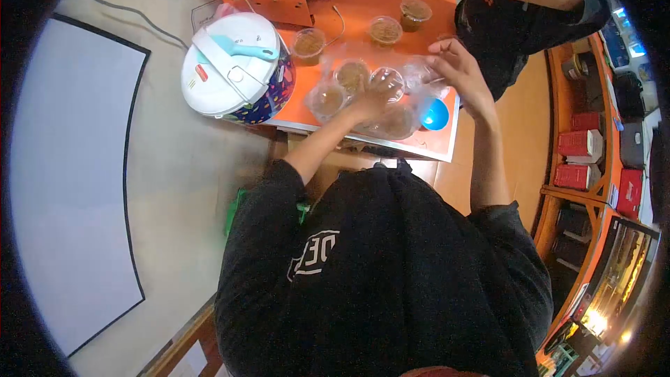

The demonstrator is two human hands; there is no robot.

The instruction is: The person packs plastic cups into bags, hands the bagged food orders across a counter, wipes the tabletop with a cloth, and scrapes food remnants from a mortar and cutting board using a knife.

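A round lidded container [278,93] is patterned in multicolour on dark blue, topped by a white lid. Orange is shown on the flat tabletop [363,0], bright blue on the small round cup [434,114], and brown in the clear round plastic tubs [384,31].

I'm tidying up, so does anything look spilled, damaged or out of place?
No spill or damage shows. Slightly odd: the round blue item sits near the table's corner, perhaps easily knocked, and a turquoise spatula lies on the white lid.
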